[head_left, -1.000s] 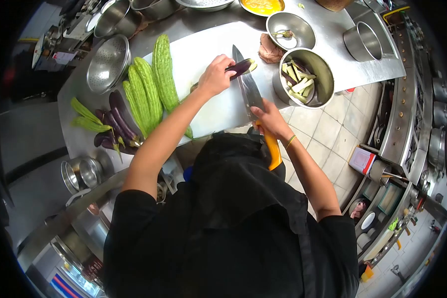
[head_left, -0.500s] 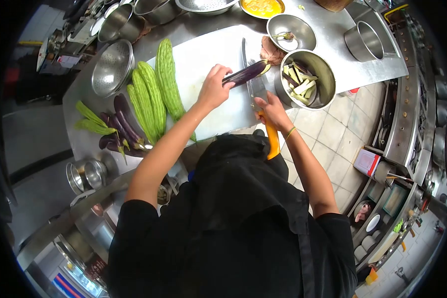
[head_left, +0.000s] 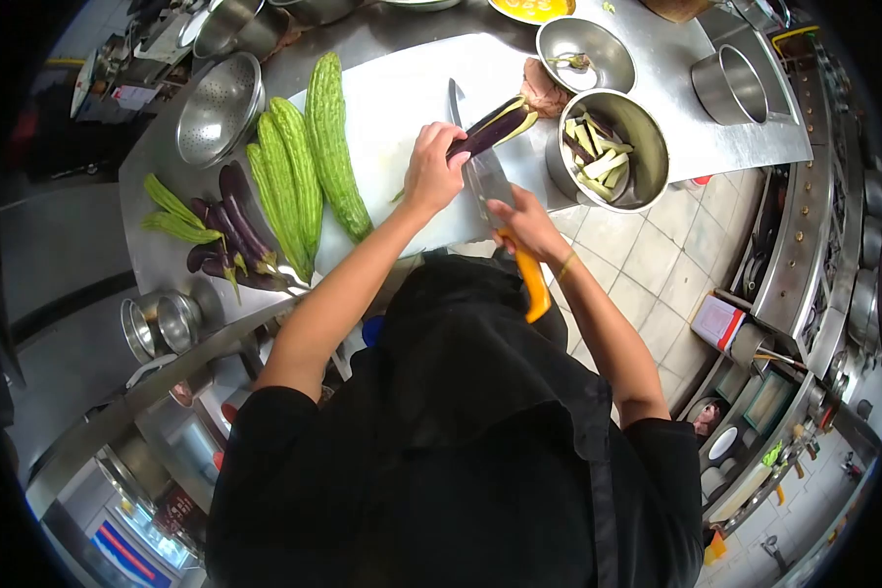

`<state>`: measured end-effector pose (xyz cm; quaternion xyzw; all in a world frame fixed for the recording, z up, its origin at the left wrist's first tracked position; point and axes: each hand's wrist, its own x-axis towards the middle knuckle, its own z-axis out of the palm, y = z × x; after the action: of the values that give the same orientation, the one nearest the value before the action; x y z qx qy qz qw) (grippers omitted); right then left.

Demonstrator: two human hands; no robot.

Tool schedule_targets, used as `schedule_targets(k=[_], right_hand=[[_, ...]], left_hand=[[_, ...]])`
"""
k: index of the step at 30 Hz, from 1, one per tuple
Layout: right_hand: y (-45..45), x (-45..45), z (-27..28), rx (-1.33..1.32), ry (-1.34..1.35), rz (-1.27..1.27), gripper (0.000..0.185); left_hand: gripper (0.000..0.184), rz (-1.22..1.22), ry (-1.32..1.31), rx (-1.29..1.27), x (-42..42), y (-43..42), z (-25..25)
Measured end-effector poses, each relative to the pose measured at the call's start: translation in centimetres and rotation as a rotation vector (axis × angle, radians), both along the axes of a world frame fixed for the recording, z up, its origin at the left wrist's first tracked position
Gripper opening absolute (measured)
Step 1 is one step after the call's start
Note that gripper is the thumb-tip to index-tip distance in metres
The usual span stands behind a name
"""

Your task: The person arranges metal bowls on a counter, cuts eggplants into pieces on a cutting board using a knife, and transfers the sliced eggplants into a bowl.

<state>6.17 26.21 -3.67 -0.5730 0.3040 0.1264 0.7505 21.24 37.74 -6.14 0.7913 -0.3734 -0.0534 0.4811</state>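
My left hand [head_left: 434, 169] is closed on a dark purple eggplant [head_left: 493, 130] over the cutting board's right part. Toward its far end the eggplant is split lengthwise, and pale flesh shows between the pieces. In my right hand [head_left: 527, 225] is a knife [head_left: 486, 183] with an orange handle. Its blade points away from me and passes under or against the eggplant; exactly where they touch is hidden. Right of the blade stands a deep metal pot [head_left: 654, 167] holding cut eggplant strips [head_left: 603, 162]. Beneath the eggplant lies the white cutting board [head_left: 382, 118].
Several green ridged gourds [head_left: 333, 147] lie along the board's left side. Farther left are whole eggplants [head_left: 240, 220], okra-like green pods [head_left: 176, 211] and a colander [head_left: 216, 110]. Behind the pot stand a metal bowl [head_left: 612, 73] with an eggplant stem and a brown lump [head_left: 542, 90].
The eggplant, whole-looking along its length before, now shows a lengthwise split at its far end. The knife blade has shifted left beneath my left hand, and the view has moved slightly.
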Motion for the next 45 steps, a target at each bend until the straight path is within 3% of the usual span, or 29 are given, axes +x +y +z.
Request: schedule_targets(k=[5,7,9,11,19,23,28,32,39,41,43,45], right_hand=[[-0.3,1.3,-0.7,0.021,-0.027,-0.02,0.023],[-1.3,1.2,-2.0,0.012,-0.029,-0.066,0.023],[-2.3,0.9,-3.5,-0.013,-0.004,-0.075,0.06],[-2.0,0.8,-2.6,-0.022,-0.026,-0.081,0.052],[-0.5,-4.0,-0.2,0.057,0.011,0.018,0.021],[-0.3,-3.6,0.9,0.055,-0.012,0.1,0.029],[0.4,2.1,-0.4,-0.01,-0.064,0.077,0.022],[0.8,2.3,-0.7,-0.008,-0.068,0.04,0.022],[1.9,-1.0,-0.2,-0.258,0.022,0.159,0.023],[2.7,-3.8,1.5,-0.488,0.054,0.289,0.024],[2.7,-8.3,1.1,-0.876,-0.183,0.348,0.025],[1.7,-11.3,5.2,-0.855,-0.076,0.48,0.025]], left_hand=[[0.029,0.044,0.002,-0.06,0.1,2.8,-0.2],[0.03,0.117,-0.157,0.07,-0.4,4.5,-0.4],[0.03,0.118,-0.125,0.057,-0.5,4.2,-0.4],[0.028,0.126,0.106,0.039,-1.0,2.4,1.1],[0.024,0.165,0.001,-0.002,-0.6,0.7,-0.3],[0.024,0.141,0.027,-0.047,-0.8,1.2,-0.9],[0.025,0.128,0.123,0.018,-0.2,2.7,0.3],[0.023,0.172,0.175,-0.164,-0.3,3.8,-1.6],[0.019,0.237,0.073,-0.213,-0.7,3.6,-2.5],[0.019,0.238,0.093,-0.226,-0.8,3.6,-2.3],[0.019,0.246,0.111,-0.233,-0.9,3.9,-2.2],[0.021,0.247,0.118,-0.218,-0.8,3.9,-2.3]])
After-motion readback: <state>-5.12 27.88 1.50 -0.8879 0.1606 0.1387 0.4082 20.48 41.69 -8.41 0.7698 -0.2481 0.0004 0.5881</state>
